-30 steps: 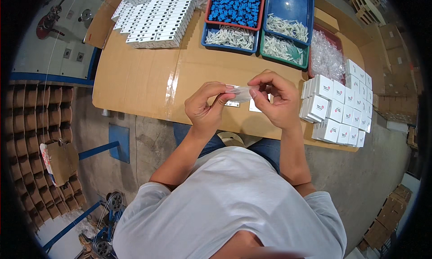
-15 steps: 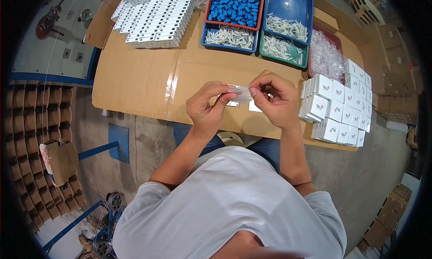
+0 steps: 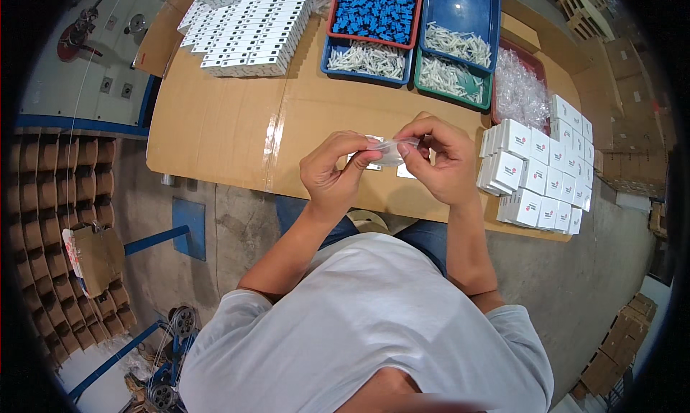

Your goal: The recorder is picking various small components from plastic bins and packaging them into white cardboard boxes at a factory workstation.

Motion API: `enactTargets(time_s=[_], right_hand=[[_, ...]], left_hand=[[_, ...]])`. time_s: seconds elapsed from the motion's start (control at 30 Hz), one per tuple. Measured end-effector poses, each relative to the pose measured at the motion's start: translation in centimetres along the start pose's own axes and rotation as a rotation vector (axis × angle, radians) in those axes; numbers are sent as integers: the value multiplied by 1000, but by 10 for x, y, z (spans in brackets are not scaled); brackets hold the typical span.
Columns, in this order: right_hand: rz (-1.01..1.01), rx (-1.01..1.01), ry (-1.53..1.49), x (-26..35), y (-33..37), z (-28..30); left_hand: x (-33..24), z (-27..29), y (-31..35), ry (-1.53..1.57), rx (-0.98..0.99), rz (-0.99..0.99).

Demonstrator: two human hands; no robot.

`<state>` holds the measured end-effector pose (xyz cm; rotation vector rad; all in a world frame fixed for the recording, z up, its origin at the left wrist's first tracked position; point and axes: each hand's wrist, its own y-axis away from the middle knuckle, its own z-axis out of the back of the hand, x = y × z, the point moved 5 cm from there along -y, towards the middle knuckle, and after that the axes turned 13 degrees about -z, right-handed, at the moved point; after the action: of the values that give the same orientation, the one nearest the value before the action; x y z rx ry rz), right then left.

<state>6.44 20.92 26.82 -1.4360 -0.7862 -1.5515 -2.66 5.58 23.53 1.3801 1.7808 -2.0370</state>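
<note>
Head view, hands (image 3: 330,167) pinching clear plastic (image 3: 389,155), red-printed white boxes (image 3: 535,174)

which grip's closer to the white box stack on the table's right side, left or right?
Right. The right grip is just left of the white box stack; the left grip is farther left, beyond the right one.
</note>
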Motion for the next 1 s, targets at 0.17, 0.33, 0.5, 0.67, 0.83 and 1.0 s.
enactTargets(time_s=[0.17, 0.33, 0.5, 0.67, 0.83, 1.0], right_hand=[[-16, 1, -8, -1, 1, -1], [-35, -5, -3, -4, 2, 0], [-8, 25, -4, -3, 2, -1], [-19, 21, -33, 0, 1, -2], [17, 13, -59, -1, 2, -1], [29, 31, -28, 0, 2, -1]], left_hand=[[0, 0, 1, 10, -13, 14], [-1, 0, 1, -13, 0, 3], [0, 1, 2, -11, 7, 7], [-2, 1, 1, -12, 12, 0], [-2, -1, 2, -6, 17, 13], [-2, -2, 1, -3, 30, 15]])
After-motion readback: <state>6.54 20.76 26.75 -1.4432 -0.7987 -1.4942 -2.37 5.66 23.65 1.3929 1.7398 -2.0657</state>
